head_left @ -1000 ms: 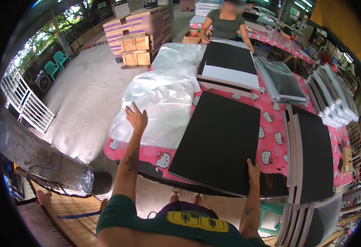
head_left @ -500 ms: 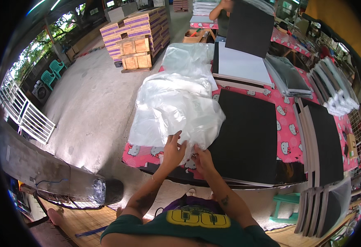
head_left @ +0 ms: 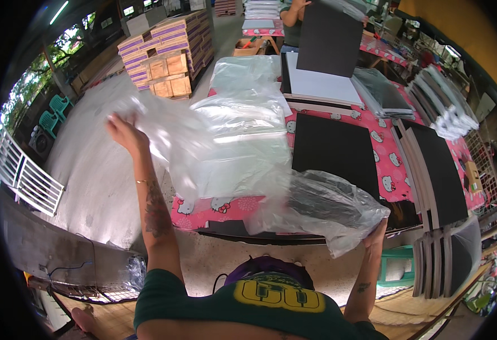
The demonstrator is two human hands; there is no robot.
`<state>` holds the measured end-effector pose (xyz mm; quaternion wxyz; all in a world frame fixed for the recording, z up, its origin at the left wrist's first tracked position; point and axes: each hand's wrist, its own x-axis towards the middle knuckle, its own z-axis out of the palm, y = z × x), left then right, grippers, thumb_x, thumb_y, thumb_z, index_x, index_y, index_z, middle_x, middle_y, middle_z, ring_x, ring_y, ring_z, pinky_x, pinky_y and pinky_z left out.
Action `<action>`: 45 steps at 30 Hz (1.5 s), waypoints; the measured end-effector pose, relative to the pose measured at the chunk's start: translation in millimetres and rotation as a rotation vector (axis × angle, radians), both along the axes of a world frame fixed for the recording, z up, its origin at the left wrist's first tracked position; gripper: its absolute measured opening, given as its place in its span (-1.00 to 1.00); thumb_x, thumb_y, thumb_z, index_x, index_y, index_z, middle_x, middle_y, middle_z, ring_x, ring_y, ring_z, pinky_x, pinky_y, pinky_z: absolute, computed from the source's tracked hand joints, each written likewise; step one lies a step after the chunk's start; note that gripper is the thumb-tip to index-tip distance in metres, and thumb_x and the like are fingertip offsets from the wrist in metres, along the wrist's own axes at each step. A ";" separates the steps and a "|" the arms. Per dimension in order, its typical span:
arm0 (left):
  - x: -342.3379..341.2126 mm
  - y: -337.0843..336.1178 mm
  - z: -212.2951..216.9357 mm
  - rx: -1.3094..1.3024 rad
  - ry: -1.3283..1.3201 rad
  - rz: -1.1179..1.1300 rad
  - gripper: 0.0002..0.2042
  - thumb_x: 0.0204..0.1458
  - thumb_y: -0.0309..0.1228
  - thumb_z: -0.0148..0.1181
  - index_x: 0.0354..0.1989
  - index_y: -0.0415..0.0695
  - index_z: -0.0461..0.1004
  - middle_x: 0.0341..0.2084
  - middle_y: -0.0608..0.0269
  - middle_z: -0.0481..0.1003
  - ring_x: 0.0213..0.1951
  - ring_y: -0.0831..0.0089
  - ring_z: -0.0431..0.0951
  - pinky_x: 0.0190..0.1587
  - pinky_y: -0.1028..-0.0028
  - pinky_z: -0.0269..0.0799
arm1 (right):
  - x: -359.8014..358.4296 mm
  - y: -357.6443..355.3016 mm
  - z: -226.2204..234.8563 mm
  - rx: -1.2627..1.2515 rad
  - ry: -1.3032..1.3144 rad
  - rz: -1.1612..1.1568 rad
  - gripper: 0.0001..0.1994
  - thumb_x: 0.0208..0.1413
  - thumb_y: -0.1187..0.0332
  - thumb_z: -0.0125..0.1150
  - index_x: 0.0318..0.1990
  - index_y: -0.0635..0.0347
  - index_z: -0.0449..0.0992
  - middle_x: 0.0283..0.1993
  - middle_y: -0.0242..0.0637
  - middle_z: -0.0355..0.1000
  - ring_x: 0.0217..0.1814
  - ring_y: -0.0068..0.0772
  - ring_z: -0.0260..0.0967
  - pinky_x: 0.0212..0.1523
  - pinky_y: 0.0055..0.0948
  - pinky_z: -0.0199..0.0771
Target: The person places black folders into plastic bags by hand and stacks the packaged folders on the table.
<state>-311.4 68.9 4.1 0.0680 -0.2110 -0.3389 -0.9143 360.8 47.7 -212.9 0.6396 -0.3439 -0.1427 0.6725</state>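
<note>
A clear plastic bag (head_left: pixel 339 198) is spread wide between my two hands, its left part blurred by motion. My left hand (head_left: pixel 126 135) is raised out beyond the table's left edge, its fingers closed on one end of the bag. Low at the front right, my right hand (head_left: pixel 376 231) grips the other end, its fingers partly hidden by the film. Beneath the bag lies a pile of clear plastic bags (head_left: pixel 242 144). To its right is a large black board (head_left: pixel 334 144), partly covered by the held bag.
A pink patterned cloth (head_left: pixel 391 175) covers the table. Stacked boards (head_left: pixel 435 170) stand along the right side. Across the table a person (head_left: pixel 292 28) holds up a black panel (head_left: pixel 329 42) over a white one (head_left: pixel 322 88). Stacked boxes (head_left: pixel 166 48) stand at the back left.
My hands have moved far apart, the left one up and leftward, the right one to the right, stretching a bag off the pile. The co-worker's black panel has shifted slightly.
</note>
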 end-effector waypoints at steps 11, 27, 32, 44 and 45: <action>208.4 35.0 -133.8 -1.311 1.275 -0.316 -0.67 0.09 -0.19 0.09 -0.07 -0.15 0.48 -0.13 0.02 0.51 -0.16 0.06 0.53 -0.14 0.21 0.47 | -28.1 -26.9 -16.8 0.014 -2.048 -0.182 -0.44 -0.03 0.18 0.28 0.11 0.23 0.33 -0.09 -0.01 0.37 -0.07 0.09 0.37 -0.08 -0.03 0.39; 429.0 -40.9 -42.3 -0.735 1.128 -0.526 -0.61 -0.08 -0.37 0.33 -0.07 -0.17 0.38 -0.40 0.15 0.44 -0.38 0.31 0.47 -0.37 0.41 0.39 | -22.9 -30.7 48.1 0.146 -0.649 0.270 -0.76 0.15 0.36 0.17 -0.07 0.27 0.48 -0.23 -0.39 0.48 -0.26 -0.53 0.43 -0.20 -0.55 0.42; 473.5 -104.9 -87.0 -0.815 0.575 -0.905 -0.68 0.05 -0.39 0.22 -0.04 -0.22 0.41 -0.36 0.23 0.45 -0.37 0.44 0.46 -0.35 0.49 0.39 | -52.9 -55.5 62.7 0.211 -0.037 0.286 -0.94 0.15 0.41 0.18 -0.26 0.14 0.46 -0.28 -0.47 0.44 -0.27 -0.66 0.36 -0.26 -0.60 0.36; 410.2 -114.0 -129.6 -0.977 0.652 -0.733 -0.79 0.04 -0.53 0.20 -0.22 -0.24 0.30 -0.41 0.19 0.48 -0.38 0.48 0.51 -0.33 0.48 0.44 | 5.2 -73.4 78.1 0.247 0.133 0.425 -0.46 0.09 0.24 0.17 0.21 0.11 0.19 -0.01 -0.19 0.39 -0.11 -0.43 0.39 -0.03 -0.31 0.47; 358.2 -115.3 -157.9 -1.093 0.530 -0.761 -0.72 0.01 -0.54 0.22 -0.14 -0.24 0.30 -0.34 0.17 0.48 -0.30 0.46 0.53 -0.29 0.48 0.45 | 19.5 -65.4 80.8 0.316 0.215 0.389 -0.43 0.06 0.26 0.20 0.23 0.09 0.18 -0.03 -0.22 0.40 -0.18 -0.49 0.39 -0.09 -0.35 0.50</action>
